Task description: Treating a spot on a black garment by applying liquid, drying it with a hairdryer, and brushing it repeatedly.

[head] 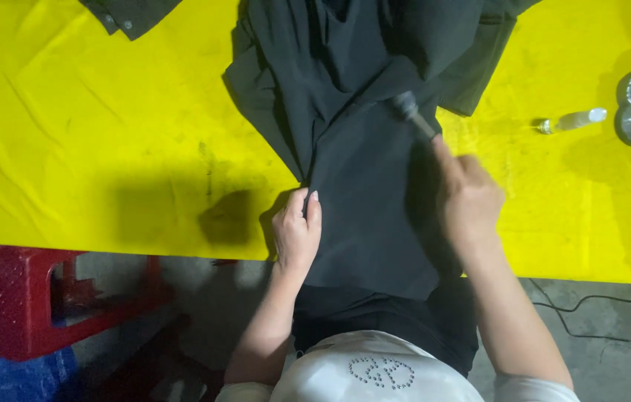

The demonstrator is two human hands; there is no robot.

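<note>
Left hand flat, fingers together, pinning black garment on yellow table | right hand fisted round small tool, tip on cloth | tip: keep fabric taut, strokes short.

Yellow-covered table; red plastic stool beside it; grey concrete floor; hard overhead light.
</note>
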